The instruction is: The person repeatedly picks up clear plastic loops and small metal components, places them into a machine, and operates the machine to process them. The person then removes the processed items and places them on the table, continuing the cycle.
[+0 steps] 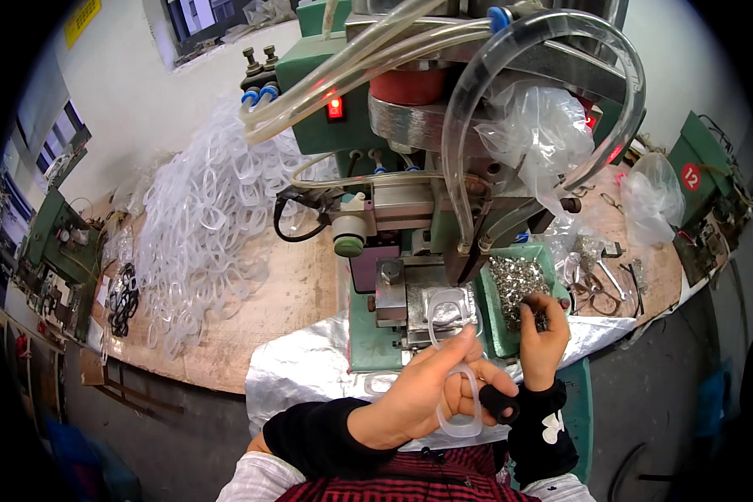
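My left hand (431,381) grips a clear plastic eyeglass frame (461,433) by its middle. One rim stands above my fingers in front of the machine's metal fixture, and the other hangs below them. A black finger cover (499,404) sits on one finger of this hand. My right hand (545,339) is at the near right side of a green tray (500,339) full of small shiny metal parts (517,280). Its thumb and fingers are bent together, with dark covering on some fingertips; whatever lies between them is too small to make out.
A green machine (326,71) with thick clear hoses (460,125) stands straight ahead. Many clear eyeglass frames (217,201) are heaped on the wooden table (226,351) at left. A wrench (611,280), eyeglasses and plastic bags lie at right. Silver sheeting (293,368) covers the near edge.
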Tool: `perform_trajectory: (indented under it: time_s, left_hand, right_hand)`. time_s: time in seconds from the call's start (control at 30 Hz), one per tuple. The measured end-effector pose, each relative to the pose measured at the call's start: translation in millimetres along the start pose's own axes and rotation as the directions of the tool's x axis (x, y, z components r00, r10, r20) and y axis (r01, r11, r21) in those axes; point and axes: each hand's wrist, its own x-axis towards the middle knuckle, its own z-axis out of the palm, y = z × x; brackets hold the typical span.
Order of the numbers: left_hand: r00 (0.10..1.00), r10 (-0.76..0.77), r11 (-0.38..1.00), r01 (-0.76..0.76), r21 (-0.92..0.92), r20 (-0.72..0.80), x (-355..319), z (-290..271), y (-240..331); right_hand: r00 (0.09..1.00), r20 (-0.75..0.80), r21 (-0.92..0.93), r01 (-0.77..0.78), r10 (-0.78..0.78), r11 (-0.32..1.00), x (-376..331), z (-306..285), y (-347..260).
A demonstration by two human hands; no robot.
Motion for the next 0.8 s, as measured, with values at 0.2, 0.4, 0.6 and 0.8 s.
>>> perform_trajectory:
  time_s: [0.2,0.4,0.6,0.8]
  left_hand:
    - [0.997,0.035,0.999,-0.037,-0.03,-0.074,-1.5,8.3,-5.1]
    - [1.0,0.022,0.999,-0.022,-0.036,-0.014,2.1,1.3,-6.2]
    - [0.992,0.007,0.995,-0.019,0.101,0.124,0.1,-16.6,-4.9]
    - [0.855,0.5,0.41,-0.09,0.908,-0.141,-88.6,-65.8,-6.4]
  right_hand:
    - [0.998,-0.026,0.092,-0.055,0.058,0.994,30.3,-15.9,4.8]
    - [0.971,0.093,-0.253,0.235,-0.218,0.938,25.1,-2.5,13.1]
    - [0.736,0.434,-0.422,0.676,-0.52,0.604,52.4,24.6,2.7]
    - [0.977,0.063,-0.091,0.207,-0.202,0.974,27.3,-5.0,26.2]
